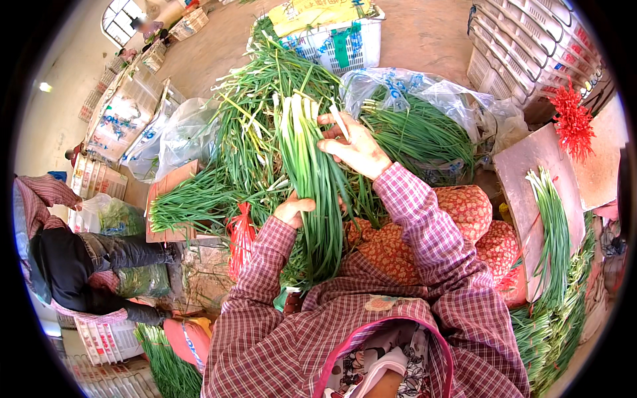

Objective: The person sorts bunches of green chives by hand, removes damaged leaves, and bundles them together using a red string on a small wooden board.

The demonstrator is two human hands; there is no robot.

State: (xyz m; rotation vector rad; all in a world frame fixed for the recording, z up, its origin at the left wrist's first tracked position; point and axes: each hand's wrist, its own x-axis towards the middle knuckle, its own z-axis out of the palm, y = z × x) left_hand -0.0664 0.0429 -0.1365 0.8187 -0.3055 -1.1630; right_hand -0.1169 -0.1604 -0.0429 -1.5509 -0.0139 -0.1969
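A thick bunch of green onions (312, 172) lies across in front of me, pale ends away from me and green tops toward my lap. My left hand (295, 209) is closed round its lower middle, thumb over the leaves. At the bunch's right side, near the pale ends, my right hand (360, 147) pinches a single white green onion stalk (339, 122) between its fingers. Behind and to the left of the bunch spreads a large loose heap of green onions (249, 126). A bundle of red ties (241, 242) hangs left of my left wrist.
At right, a board (521, 156) carries a small green onion bunch (549, 219). Plastic-wrapped green onions (418, 129) lie beyond my right hand. A white crate (368, 43) stands at the far side, stacked crates (511, 50) far right. A co-worker (73, 259) bends at left.
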